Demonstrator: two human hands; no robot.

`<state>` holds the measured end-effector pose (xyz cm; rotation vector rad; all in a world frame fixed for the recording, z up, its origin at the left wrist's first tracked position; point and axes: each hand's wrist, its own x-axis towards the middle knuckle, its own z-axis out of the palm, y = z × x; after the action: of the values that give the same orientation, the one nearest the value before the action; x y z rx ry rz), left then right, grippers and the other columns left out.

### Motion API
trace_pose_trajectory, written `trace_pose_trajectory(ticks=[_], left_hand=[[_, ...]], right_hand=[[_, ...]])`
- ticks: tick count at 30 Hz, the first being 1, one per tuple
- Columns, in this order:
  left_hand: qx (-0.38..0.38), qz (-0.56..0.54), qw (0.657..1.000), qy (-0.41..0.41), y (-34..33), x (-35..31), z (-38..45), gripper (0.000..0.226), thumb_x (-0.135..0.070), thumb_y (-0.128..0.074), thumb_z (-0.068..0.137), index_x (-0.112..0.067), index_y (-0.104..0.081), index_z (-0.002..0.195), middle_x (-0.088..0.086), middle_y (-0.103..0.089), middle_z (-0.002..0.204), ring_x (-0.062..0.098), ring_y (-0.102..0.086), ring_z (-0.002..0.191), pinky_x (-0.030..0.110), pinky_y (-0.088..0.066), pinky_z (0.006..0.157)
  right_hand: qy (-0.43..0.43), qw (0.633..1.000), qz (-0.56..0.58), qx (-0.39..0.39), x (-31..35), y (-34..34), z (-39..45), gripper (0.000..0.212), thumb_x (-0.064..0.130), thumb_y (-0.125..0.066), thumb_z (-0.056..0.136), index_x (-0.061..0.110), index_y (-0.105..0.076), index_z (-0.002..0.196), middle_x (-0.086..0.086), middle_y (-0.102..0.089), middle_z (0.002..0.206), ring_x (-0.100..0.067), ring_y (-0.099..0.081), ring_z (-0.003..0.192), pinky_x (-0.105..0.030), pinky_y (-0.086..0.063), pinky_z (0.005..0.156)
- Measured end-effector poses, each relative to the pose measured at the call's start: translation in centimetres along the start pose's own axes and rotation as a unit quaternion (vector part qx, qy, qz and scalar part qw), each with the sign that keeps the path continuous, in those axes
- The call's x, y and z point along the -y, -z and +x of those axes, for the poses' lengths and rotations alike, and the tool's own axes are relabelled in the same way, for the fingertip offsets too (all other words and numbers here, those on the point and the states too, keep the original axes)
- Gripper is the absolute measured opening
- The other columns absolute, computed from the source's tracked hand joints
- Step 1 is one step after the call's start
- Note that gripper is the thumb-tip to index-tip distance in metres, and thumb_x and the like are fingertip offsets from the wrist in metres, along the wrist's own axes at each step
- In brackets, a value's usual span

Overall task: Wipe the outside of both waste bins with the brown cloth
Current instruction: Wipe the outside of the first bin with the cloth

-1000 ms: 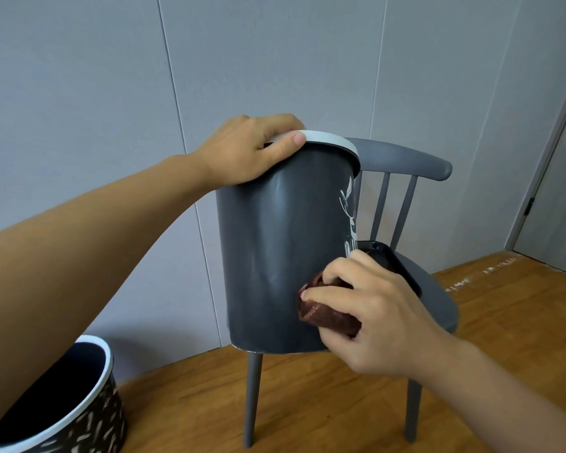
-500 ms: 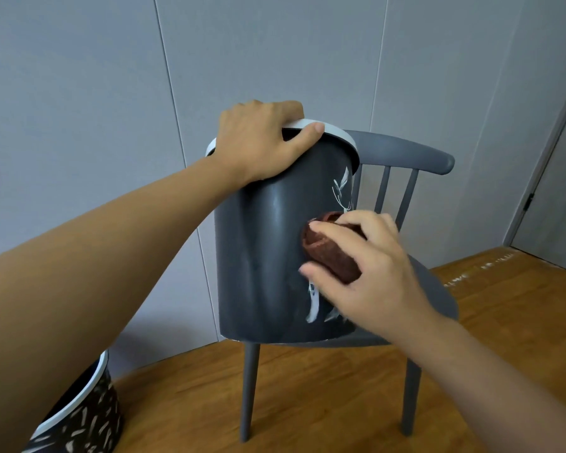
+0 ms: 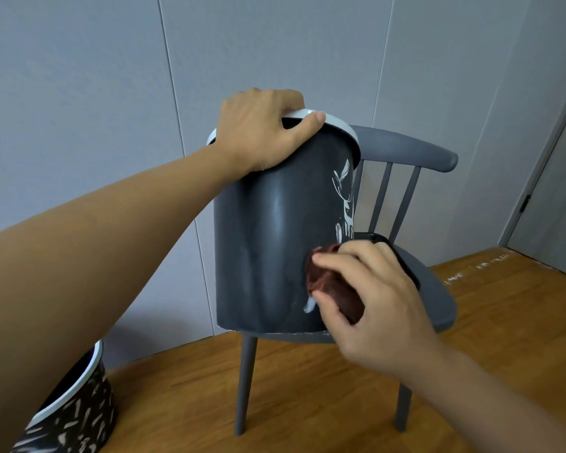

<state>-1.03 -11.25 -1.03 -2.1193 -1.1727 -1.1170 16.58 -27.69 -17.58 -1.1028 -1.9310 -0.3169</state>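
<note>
A dark grey waste bin [image 3: 268, 243] with a white rim and a white deer drawing stands on the seat of a grey chair [image 3: 438, 299]. My left hand [image 3: 262, 129] grips its rim at the top, thumb on the outside, fingers over the edge. My right hand [image 3: 373, 305] presses a bunched brown cloth [image 3: 327, 282] against the bin's lower right side. A second bin [image 3: 76, 416], black with white flecks and a white rim, sits on the floor at the bottom left, partly hidden by my left arm.
A black tray-like object [image 3: 389, 246] lies on the chair seat behind the bin. The chair stands on a wooden floor [image 3: 324, 403] close to a grey panelled wall [image 3: 111, 125]. A grey door [image 3: 562, 204] is at the far right.
My right hand has slid the cloth down the bin's side, from mid-height to near the bottom. The bin has turned a little under my left hand.
</note>
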Motion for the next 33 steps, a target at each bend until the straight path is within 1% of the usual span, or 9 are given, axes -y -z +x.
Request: trace_pose_trajectory(ticks=[3,7,9,12,15,21,24,28,33], left_hand=[[-0.004,0.003,1.000,-0.006,0.2,0.3,-0.2,0.055,-0.067,-0.041,0.093,-0.015,-0.049,0.076,0.004,-0.044,0.058,0.030,-0.046,0.065,0.035,-0.030,0.058],[-0.008,0.002,1.000,-0.021,0.4,0.1,-0.4,0.054,-0.066,-0.040,0.093,-0.016,-0.051,0.077,0.004,-0.043,0.057,0.031,-0.045,0.064,0.036,-0.031,0.059],[-0.005,0.001,1.000,-0.027,0.4,-0.1,-0.4,0.053,-0.066,-0.040,0.093,-0.017,-0.053,0.078,0.003,-0.045,0.058,0.030,-0.046,0.064,0.036,-0.033,0.060],[0.002,0.004,1.000,-0.019,0.5,0.0,-0.2,0.054,-0.067,-0.040,0.093,-0.017,-0.049,0.074,0.002,-0.045,0.058,0.030,-0.046,0.065,0.036,-0.031,0.059],[0.003,0.001,1.000,-0.021,0.6,0.1,-0.2,0.053,-0.066,-0.040,0.094,-0.019,-0.043,0.070,0.001,-0.041,0.055,0.028,-0.043,0.063,0.035,-0.027,0.059],[-0.004,0.015,0.999,-0.030,0.7,0.0,-0.3,0.055,-0.065,-0.040,0.095,-0.013,-0.052,0.079,0.005,-0.044,0.058,0.030,-0.045,0.065,0.036,-0.028,0.059],[0.006,0.014,0.999,-0.031,0.5,-0.1,0.0,0.055,-0.067,-0.039,0.094,-0.015,-0.051,0.078,0.004,-0.045,0.059,0.031,-0.047,0.067,0.036,-0.029,0.060],[0.009,0.010,1.000,-0.024,0.4,0.0,0.1,0.055,-0.067,-0.039,0.093,-0.017,-0.049,0.076,0.003,-0.045,0.058,0.031,-0.046,0.067,0.036,-0.032,0.061],[0.005,0.011,0.999,-0.031,0.3,-0.3,0.1,0.056,-0.068,-0.039,0.093,-0.016,-0.053,0.079,0.004,-0.048,0.061,0.031,-0.048,0.068,0.038,-0.037,0.063]], right_hand=[[0.061,0.997,-0.028,0.031,0.1,0.5,-0.2,0.039,0.035,-0.072,0.090,0.016,-0.073,0.124,0.003,-0.064,0.117,-0.019,-0.055,0.102,-0.034,-0.055,0.079],[-0.023,1.000,-0.002,-0.016,-0.4,0.9,2.4,0.043,0.040,-0.071,0.090,0.019,-0.068,0.128,0.008,-0.065,0.117,-0.018,-0.052,0.104,-0.032,-0.050,0.086],[-0.003,0.999,-0.020,-0.025,-0.5,0.8,2.7,0.038,0.037,-0.070,0.092,0.016,-0.071,0.124,0.004,-0.063,0.114,-0.021,-0.052,0.103,-0.034,-0.050,0.085],[0.081,0.996,-0.023,0.042,0.4,0.8,0.5,0.030,0.030,-0.072,0.090,0.013,-0.074,0.115,0.000,-0.062,0.109,-0.022,-0.053,0.097,-0.037,-0.053,0.075],[0.109,0.990,-0.037,0.082,1.3,1.0,-1.3,0.025,0.032,-0.071,0.090,0.016,-0.074,0.109,0.003,-0.063,0.104,-0.021,-0.053,0.093,-0.037,-0.055,0.067],[0.003,0.998,-0.050,-0.027,-0.3,0.9,1.8,0.035,0.034,-0.072,0.095,0.014,-0.073,0.123,0.001,-0.063,0.112,-0.021,-0.052,0.101,-0.033,-0.052,0.080],[0.028,0.999,-0.041,0.017,-0.1,1.0,1.0,0.034,0.034,-0.072,0.092,0.014,-0.073,0.120,0.001,-0.062,0.109,-0.020,-0.053,0.099,-0.034,-0.054,0.075],[0.099,0.987,-0.018,0.124,0.9,1.8,-1.1,0.022,0.035,-0.068,0.087,0.020,-0.075,0.102,0.008,-0.060,0.094,-0.016,-0.054,0.087,-0.035,-0.055,0.065],[0.025,0.999,-0.032,0.015,0.0,1.6,0.5,0.031,0.037,-0.066,0.094,0.016,-0.076,0.113,0.005,-0.062,0.102,-0.019,-0.053,0.095,-0.035,-0.054,0.073]])
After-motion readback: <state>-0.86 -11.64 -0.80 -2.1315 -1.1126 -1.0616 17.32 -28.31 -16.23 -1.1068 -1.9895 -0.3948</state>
